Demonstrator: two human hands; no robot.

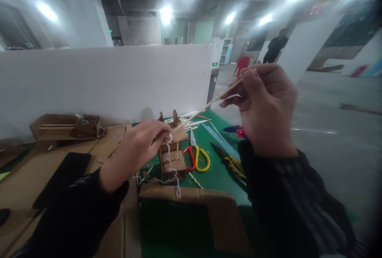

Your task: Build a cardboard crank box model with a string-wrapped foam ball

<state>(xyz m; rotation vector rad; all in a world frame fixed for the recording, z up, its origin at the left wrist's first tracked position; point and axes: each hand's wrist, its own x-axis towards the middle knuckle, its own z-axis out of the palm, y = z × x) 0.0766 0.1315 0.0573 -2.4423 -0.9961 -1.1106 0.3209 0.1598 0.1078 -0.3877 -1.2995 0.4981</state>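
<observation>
My right hand (268, 107) is raised, its thumb and fingers pinching the upper end of a thin wooden stick (209, 103). The stick slants down to the left, where its lower end meets the fingertips of my left hand (135, 150). Those fingers are closed on a curly white string (168, 156), which dangles in front of a small cardboard structure (176, 160). Whether the string is tied to the stick I cannot tell. The structure has upright sides and a short stick standing in it.
Red-and-yellow-handled scissors (197, 154) and yellow-handled pliers (229, 160) lie on the green table (215, 178). Behind are several loose sticks (193, 121). Left are a black phone-like slab (64, 178) and a cardboard box (64, 127). A white partition (119, 79) stands behind; a person (274, 47) is far off.
</observation>
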